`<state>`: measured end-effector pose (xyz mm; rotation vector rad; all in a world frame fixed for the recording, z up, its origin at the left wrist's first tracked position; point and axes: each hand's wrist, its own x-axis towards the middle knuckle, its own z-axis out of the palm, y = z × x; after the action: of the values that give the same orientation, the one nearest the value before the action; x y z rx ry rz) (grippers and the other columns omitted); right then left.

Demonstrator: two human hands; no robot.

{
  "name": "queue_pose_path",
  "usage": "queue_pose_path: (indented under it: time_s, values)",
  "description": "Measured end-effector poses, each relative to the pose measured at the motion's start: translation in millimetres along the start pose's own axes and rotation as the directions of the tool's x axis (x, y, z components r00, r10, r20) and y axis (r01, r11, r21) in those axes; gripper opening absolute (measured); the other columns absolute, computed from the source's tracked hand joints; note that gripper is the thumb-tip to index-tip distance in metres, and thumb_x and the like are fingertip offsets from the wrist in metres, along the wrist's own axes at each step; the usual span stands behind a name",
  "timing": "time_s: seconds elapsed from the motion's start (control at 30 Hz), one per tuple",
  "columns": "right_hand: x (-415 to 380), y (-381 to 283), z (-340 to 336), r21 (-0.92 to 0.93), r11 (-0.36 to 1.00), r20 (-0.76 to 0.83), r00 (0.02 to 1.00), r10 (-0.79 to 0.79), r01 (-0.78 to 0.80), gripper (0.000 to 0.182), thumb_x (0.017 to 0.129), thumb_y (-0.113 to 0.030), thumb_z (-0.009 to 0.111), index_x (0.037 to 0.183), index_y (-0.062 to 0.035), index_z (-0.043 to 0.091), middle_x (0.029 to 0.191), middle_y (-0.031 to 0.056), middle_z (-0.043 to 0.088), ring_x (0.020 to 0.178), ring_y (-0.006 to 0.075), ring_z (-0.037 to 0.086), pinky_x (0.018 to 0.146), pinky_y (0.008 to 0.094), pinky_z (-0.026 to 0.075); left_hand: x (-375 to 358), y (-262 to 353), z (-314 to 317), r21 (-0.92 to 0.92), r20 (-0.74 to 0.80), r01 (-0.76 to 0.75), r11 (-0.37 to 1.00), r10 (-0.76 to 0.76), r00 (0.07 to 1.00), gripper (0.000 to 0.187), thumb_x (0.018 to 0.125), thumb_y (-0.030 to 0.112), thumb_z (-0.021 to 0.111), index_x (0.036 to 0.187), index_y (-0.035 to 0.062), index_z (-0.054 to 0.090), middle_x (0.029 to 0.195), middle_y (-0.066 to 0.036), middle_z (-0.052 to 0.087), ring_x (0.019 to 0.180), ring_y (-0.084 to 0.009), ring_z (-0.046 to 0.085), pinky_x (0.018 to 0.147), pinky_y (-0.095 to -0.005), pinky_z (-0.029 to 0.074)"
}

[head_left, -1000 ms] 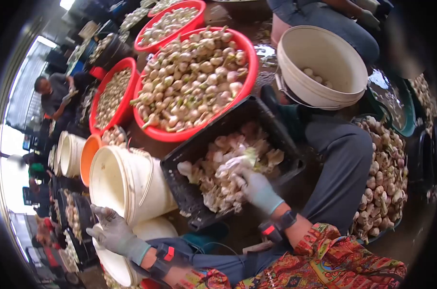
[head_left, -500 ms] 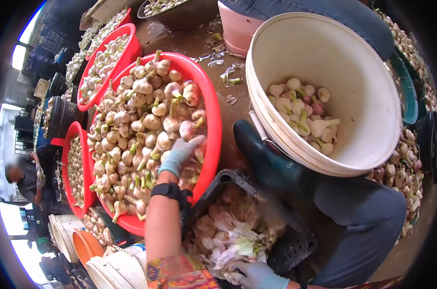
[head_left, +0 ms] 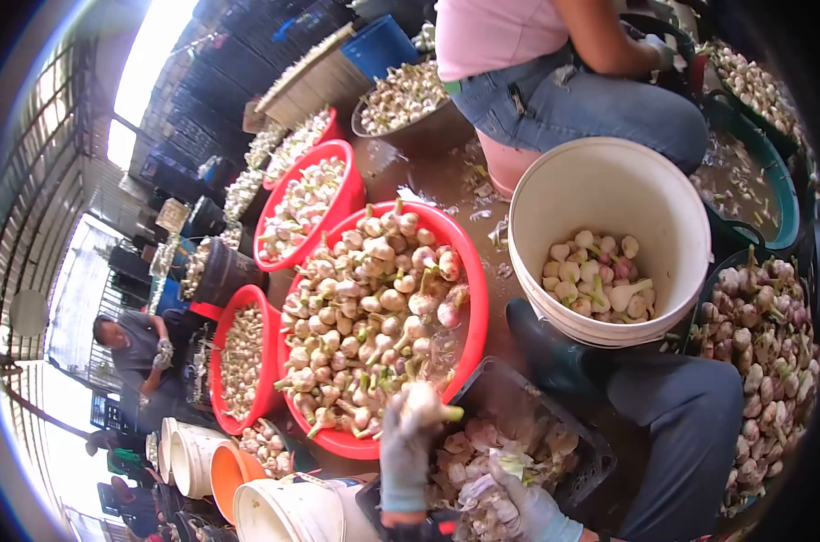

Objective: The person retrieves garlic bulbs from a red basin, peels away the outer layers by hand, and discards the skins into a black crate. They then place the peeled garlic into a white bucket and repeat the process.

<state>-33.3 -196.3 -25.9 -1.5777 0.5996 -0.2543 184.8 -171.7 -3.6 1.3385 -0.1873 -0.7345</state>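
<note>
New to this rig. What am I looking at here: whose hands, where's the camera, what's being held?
There is no machine: a person wears one fisheye camera on the head, looking down at their own gloved hands. The left hand grips a garlic bulb by its green stem, above the near rim of a big red basin heaped with unpeeled bulbs. The right hand rests among peelings in a black crate. Beyond their knee stands a white bucket holding a few cleaner bulbs. More red basins and buckets sit on the wet floor. Another seated person works opposite, and a third at far left.
</note>
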Motion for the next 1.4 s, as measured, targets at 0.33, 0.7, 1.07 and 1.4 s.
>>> queue_pose_path:
  time_s: [0.33, 0.7, 1.07, 1.4]
  values:
    - [-37, 23, 34, -0.250, 0.946, 0.406, 0.909, -0.092, 0.207, 0.045, 0.093, -0.033, 0.047, 0.134, -0.0147, 0.042, 0.089, 0.0235, 0.063, 0.080, 0.0401, 0.062, 0.069, 0.0471, 0.049, -216, -54, -17, -0.247, -0.296, -0.026, 0.969, -0.050, 0.954, 0.023, 0.088, 0.018, 0.059, 0.099, -0.0014, 0.054, 0.093, -0.004, 0.055, 0.088, -0.0146, 0.052, 0.083, -0.0280, 0.043]
    - [-54, 45, 62, -0.073, 0.988, 0.295, 0.950, -0.106, 0.133, 0.033, 0.096, -0.031, 0.042, 0.118, -0.0099, 0.055, 0.092, 0.0203, 0.064, 0.084, 0.0396, 0.061, 0.073, 0.0461, 0.049, -244, -69, -22, -0.217, -0.460, -0.153, 0.964, 0.037, 0.887, 0.016, 0.086, 0.019, 0.057, 0.082, 0.0037, 0.054, 0.076, -0.004, 0.053, 0.063, -0.0157, 0.050, 0.053, -0.0272, 0.040]
    - [-58, 34, 50, -0.094, 0.982, 0.344, 0.931, -0.121, 0.162, 0.032, 0.095, -0.023, 0.045, 0.123, -0.0066, 0.049, 0.093, 0.0244, 0.062, 0.083, 0.0413, 0.060, 0.069, 0.0469, 0.048, -246, -76, -38, -0.223, -0.399, -0.155, 0.963, 0.055, 0.915, 0.048, 0.083, 0.011, 0.059, 0.126, -0.0057, 0.047, 0.117, -0.015, 0.056, 0.098, -0.0244, 0.060, 0.081, -0.0346, 0.051]
    - [-31, 25, 23, -0.314, 0.930, 0.355, 0.932, -0.073, 0.193, 0.030, 0.087, -0.030, 0.060, 0.103, -0.0037, 0.061, 0.078, 0.0170, 0.061, 0.073, 0.0311, 0.061, 0.067, 0.0377, 0.049, -243, -92, -57, -0.478, -0.260, 0.011, 0.879, -0.154, 0.953, 0.046, 0.087, 0.018, 0.056, 0.126, -0.0061, 0.048, 0.120, -0.015, 0.056, 0.103, -0.0256, 0.059, 0.083, -0.0340, 0.051]
